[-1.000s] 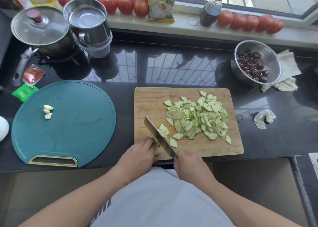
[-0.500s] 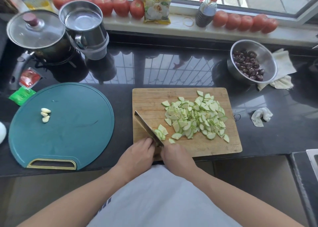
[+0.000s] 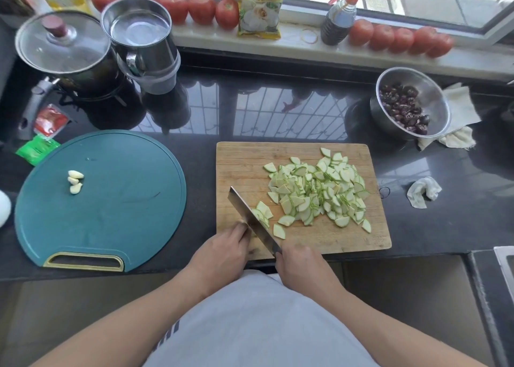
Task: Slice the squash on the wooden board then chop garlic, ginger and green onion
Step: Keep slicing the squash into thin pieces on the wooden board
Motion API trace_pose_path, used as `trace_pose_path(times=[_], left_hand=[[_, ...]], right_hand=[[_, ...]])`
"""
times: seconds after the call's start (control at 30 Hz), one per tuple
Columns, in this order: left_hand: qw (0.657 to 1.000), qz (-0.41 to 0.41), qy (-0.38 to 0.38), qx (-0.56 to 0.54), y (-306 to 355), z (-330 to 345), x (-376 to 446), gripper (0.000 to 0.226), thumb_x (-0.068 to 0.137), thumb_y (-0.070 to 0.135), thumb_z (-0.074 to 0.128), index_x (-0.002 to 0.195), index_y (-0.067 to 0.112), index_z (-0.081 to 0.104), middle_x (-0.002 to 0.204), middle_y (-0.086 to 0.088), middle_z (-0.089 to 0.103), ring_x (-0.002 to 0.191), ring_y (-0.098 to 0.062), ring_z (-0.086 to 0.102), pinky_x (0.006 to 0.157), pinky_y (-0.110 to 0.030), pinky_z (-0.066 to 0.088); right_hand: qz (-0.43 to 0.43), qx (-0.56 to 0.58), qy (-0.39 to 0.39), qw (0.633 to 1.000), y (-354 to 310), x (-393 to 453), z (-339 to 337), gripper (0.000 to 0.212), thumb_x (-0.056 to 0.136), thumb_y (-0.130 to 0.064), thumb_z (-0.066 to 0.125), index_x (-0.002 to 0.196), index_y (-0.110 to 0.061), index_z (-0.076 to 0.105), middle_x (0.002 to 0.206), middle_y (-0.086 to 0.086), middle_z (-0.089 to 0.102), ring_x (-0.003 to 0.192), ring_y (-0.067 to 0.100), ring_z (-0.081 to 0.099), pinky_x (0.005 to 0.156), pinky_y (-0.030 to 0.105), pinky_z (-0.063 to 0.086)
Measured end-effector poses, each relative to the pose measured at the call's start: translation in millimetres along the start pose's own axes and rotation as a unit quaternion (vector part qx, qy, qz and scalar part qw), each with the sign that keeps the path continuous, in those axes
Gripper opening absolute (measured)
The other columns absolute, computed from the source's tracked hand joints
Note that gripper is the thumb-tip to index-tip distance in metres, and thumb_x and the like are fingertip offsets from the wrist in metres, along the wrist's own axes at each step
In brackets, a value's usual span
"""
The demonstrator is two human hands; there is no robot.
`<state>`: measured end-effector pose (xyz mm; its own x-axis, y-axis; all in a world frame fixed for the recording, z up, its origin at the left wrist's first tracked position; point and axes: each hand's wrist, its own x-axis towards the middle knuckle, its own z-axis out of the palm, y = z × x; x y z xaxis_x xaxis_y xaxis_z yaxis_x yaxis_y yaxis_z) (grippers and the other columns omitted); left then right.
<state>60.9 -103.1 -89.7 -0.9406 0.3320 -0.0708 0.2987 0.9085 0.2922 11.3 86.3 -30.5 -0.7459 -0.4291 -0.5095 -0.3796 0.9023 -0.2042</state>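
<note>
The right hand (image 3: 299, 266) gripped the knife (image 3: 254, 222) by its handle; the left hand (image 3: 222, 251) curled against the blade, likely steadying a squash remnant, itself hidden. Slices (image 3: 319, 191) were heaped right, leaving the board (image 3: 239, 161) bare toward its left edge. Garlic (image 3: 75, 181) waited well apart.

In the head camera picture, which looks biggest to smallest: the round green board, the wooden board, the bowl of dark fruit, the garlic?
1. Round teal-green plastic board
2. Rectangular wooden board, nearly as big
3. Steel bowl of dark fruit, farther away
4. Peeled garlic cloves

Knife handle (image 3: 278, 254) inside right hand (image 3: 301, 269)
</note>
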Motion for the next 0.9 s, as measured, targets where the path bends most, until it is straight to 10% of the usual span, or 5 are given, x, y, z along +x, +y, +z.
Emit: trace_pose_path(times=[0.47,0.9], left_hand=[[0.997,0.04,0.001,0.068,-3,5,0,0.037,0.086,0.003,0.036,0.101,0.0,0.07,0.096,-0.016,0.063,0.087,-0.029,0.06,0.072,-0.036,0.054],[0.997,0.036,-0.003,0.07,-2,4,-2,0.03,0.086,0.006,0.044,0.1,0.0,0.07,0.099,-0.016,0.063,0.091,-0.027,0.063,0.073,-0.034,0.053]], right_hand=[[-0.014,-0.081,-0.016,0.996,-7,16,9,0.013,0.096,-0.013,0.041,0.083,-0.016,0.04,0.068,0.004,0.049,0.058,0.025,0.045,0.048,0.03,0.026],[-0.032,0.035,0.048,0.998,-8,19,-1,0.024,0.099,-0.019,0.044,0.077,-0.013,0.041,0.063,0.0,0.043,0.056,0.029,0.049,0.05,0.04,0.04]])
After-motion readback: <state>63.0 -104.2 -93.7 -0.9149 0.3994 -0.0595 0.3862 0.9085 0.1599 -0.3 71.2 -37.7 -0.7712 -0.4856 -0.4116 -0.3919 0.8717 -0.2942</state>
